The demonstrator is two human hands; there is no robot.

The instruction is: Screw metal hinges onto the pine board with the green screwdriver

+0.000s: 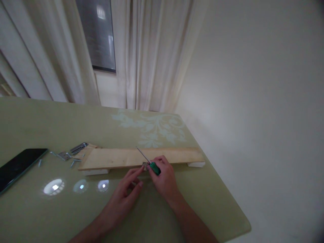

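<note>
A long pale wooden board (pixel 116 158) lies across the green table (pixel 50 121), raised on small white blocks at its ends. My right hand (pixel 164 177) is closed round a green-handled screwdriver (pixel 154 167), its thin shaft slanting up and to the left over the board. My left hand (pixel 128 189) rests on the table with its forefinger stretched to a small metal bracket (pixel 144 165) at the board's near edge, and the other fingers are curled. Both hands meet at that bracket.
Metal hinges and loose screws (pixel 73 153) lie left of the board. A dark phone or tablet (pixel 17 165) lies at the far left. The table's right edge (pixel 222 189) drops off close to a plain wall. Curtains and a window stand behind.
</note>
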